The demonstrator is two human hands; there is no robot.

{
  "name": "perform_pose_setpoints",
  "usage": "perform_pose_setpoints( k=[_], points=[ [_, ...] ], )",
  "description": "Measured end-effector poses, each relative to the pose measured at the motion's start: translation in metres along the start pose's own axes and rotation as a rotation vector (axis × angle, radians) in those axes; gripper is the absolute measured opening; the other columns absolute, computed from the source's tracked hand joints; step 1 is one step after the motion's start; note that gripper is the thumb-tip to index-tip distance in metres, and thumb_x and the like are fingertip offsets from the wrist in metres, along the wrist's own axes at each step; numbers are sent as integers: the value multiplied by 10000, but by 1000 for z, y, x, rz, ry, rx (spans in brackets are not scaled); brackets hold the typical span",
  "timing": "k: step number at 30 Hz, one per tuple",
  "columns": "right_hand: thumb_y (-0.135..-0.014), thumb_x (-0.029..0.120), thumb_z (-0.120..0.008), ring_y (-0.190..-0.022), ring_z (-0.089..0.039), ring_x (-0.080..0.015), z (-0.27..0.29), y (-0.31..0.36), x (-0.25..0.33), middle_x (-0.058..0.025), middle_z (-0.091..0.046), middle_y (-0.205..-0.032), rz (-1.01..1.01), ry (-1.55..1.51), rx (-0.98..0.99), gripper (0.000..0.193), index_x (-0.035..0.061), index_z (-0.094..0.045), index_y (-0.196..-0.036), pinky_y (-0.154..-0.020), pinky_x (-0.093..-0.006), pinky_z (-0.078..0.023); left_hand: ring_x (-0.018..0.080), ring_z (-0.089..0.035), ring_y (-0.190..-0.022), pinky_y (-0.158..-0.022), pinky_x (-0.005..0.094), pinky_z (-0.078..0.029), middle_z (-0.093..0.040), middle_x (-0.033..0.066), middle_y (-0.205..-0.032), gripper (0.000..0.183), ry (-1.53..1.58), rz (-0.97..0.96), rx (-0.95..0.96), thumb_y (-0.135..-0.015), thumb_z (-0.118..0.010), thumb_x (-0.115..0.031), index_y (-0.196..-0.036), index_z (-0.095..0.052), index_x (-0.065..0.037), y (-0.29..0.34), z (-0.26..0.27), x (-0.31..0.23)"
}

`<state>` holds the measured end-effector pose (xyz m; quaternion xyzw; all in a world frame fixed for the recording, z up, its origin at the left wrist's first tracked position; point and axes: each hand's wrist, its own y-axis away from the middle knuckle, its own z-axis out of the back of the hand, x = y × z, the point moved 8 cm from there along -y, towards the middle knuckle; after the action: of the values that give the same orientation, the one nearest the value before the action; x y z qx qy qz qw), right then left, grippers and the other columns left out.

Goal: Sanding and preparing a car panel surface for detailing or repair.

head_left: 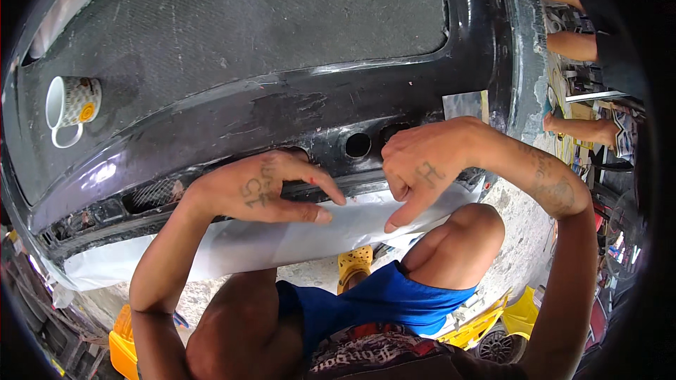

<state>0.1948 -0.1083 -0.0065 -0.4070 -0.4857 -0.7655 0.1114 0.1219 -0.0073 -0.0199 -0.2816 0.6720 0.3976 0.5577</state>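
Observation:
A dark vehicle body panel with a scuffed, glossy surface spans the space before me. My left hand rests at its near edge, index finger and thumb stretched apart; the other fingers are mostly hidden by an opening. To the right, my right hand lies on the same edge with its fingers curled and its thumb pointing down toward me. Whatever those curled fingers hold, if anything, is hidden. Between the hands the panel has a round hole. Below both hands hangs a white sheet along the edge.
A patterned white mug stands on the dark textured area at left. A grey rectangular piece lies on the panel's right. Another person's legs show at far right. A yellow clog is beneath me, yellow objects lower right.

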Motion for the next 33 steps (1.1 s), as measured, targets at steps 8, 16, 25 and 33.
perform_pose_setpoints(
  k=[8, 16, 25, 33],
  points=[
    [-858, 524, -644, -453, -339, -351, 3, -3, -1, -167, -338, -443, 117, -18, -21, 693, -31, -455, -487, -469, -436, -315, 322, -665, -916, -800, 404, -515, -701, 158, -976, 282, -43, 16, 50, -913, -618, -100, -1189, -678, -108, -10, -5, 15],
    [-877, 561, -624, -442, -342, -344, 2, 2, 0, -154, -343, -442, 158, -7, -26, 717, -13, -451, -483, -458, -427, -304, 346, -643, -747, -669, 419, -469, -657, 175, -811, 298, -106, -28, 33, -849, -527, 76, -1080, -664, -54, -14, -5, 12],
    [-900, 570, -582, -450, -431, -359, 3, 12, -6, -150, -381, -454, 84, -50, -48, 700, 5, -480, -499, -541, -417, -433, 358, -634, -714, -638, 430, -461, -641, 167, -762, 184, -102, -46, 53, -878, -574, 27, -1021, -658, -51, -20, -7, 16],
    [-822, 370, -784, -586, -643, -137, 16, 89, 18, 8, -629, -663, 218, -30, -497, 303, 140, -626, -702, -1101, -439, -415, 360, -644, -717, -634, 434, -476, -654, 168, -777, 206, -81, 38, 42, -871, -597, 32, -1042, -666, -60, -12, -3, 16]
  ],
)
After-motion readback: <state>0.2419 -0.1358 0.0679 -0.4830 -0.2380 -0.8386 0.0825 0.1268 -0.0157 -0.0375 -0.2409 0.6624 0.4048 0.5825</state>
